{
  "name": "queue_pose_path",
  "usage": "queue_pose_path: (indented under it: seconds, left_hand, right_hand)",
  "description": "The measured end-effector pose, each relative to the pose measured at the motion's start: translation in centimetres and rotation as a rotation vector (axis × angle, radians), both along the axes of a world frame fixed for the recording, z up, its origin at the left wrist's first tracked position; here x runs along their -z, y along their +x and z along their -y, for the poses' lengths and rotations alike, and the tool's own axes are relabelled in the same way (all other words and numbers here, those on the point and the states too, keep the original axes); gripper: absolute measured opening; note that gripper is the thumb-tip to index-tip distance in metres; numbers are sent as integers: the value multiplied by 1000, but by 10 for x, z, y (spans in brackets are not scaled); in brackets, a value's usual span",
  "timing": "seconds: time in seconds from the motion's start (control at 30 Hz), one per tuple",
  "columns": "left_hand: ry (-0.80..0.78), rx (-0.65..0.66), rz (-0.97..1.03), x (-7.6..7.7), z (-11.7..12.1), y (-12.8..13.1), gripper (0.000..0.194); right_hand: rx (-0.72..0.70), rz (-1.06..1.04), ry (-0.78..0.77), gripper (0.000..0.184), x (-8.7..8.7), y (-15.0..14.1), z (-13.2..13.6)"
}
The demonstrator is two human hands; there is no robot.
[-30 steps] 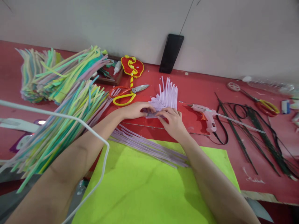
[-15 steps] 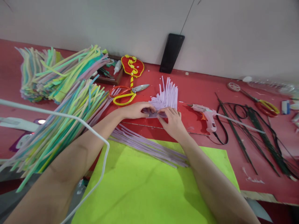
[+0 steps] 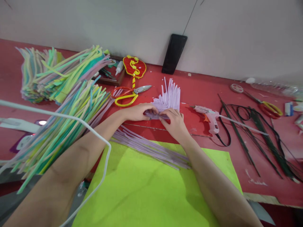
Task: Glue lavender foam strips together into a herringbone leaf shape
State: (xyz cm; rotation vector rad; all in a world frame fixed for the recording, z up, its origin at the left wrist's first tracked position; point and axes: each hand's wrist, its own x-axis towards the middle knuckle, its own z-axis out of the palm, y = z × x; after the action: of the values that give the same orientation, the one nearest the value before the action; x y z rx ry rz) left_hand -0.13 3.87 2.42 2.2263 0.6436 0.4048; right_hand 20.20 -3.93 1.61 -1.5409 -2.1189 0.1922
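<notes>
Light-purple pipe cleaners (image 3: pixel 173 94) lie side by side on the red table, bent into a layered chevron piece with uneven upper ends. At its lower left edge, my left hand (image 3: pixel 139 112) curls its fingers onto the strands. My right hand (image 3: pixel 174 121) pinches the same lower edge, thumb and fingertips close to those of the left. Both hands are closed on the piece, and the fingers partly hide its bottom rows. Loose purple pipe cleaners (image 3: pixel 151 149) lie below the hands, across a bright yellow-green sheet (image 3: pixel 146 189).
Left are bundles of coloured pipe cleaners (image 3: pixel 68 126) and a white cable (image 3: pixel 94 134). Scissors (image 3: pixel 132 94) and a red-yellow ornament (image 3: pixel 136 67) lie behind my left hand. A pink glue gun (image 3: pixel 209 118) is at right, near dark green strips (image 3: pixel 270 142). A phone (image 3: pixel 174 53) leans on the wall.
Almost nothing differs. Both hands keep their place on the purple piece, with at most a slight shift of the fingers.
</notes>
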Motion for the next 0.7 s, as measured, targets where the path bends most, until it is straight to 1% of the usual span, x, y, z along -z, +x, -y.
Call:
queue_pose_path:
  seconds: [0.3,0.4,0.47,0.6,0.7]
  left_hand:
    - [-6,31,0,2,-3,-1,38]
    - [-4,23,-4,2,-3,-2,40]
    - [3,10,-15,1,-2,-2,40]
    - [1,-24,-24,-2,2,-1,35]
    - [-35,-53,4,-3,4,-1,34]
  right_hand:
    - [-13,-25,-8,14,1,0,-1]
    - [15,-107,-14,19,0,6,-3]
    - [89,-198,4,22,-2,14,-5]
    - [320,-405,31,22,-6,40,-8]
    - [418,-602,-65,21,-7,54,-11]
